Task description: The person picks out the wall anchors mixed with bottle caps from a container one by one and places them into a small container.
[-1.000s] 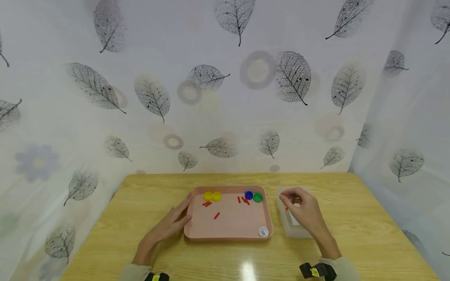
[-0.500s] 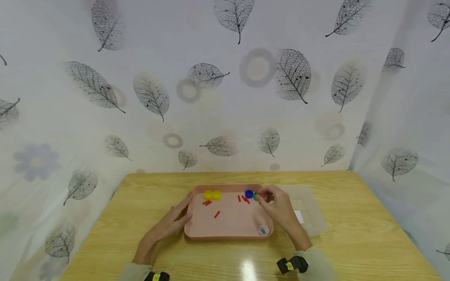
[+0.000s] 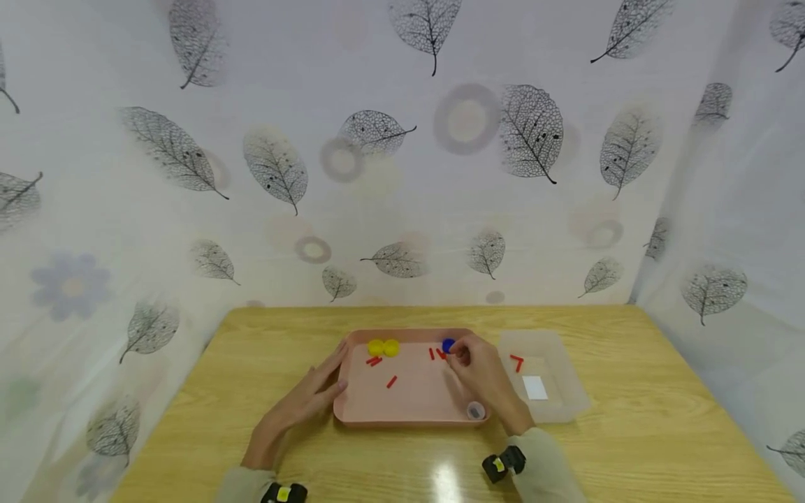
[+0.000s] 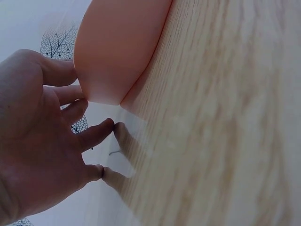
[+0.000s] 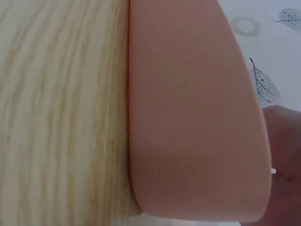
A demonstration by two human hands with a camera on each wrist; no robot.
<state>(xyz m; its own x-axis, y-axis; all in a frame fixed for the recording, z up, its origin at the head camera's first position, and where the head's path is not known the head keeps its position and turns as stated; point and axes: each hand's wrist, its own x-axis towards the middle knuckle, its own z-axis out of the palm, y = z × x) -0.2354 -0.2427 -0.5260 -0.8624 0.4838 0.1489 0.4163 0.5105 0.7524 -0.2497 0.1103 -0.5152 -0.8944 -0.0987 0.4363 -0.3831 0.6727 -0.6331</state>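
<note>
My left hand rests against the left side of the pink tray, its fingers extended. In the left wrist view, fingertips touch the tray wall. My right hand is over the tray's back right corner, thumb and fingers bent close together right by a blue cap. I cannot tell whether something is between those fingertips. Two yellow caps sit at the back left, with red sticks in front. More red sticks lie left of the right hand. One red stick lies mid-tray.
A translucent box stands right of the tray, holding two red sticks and a white card. A small round clear-and-white container sits in the tray's front right corner. A leaf-patterned cloth hangs behind the wooden table.
My right hand has moved left from above the translucent box to the tray's back right corner, now hiding the green cap. The left hand stays against the tray.
</note>
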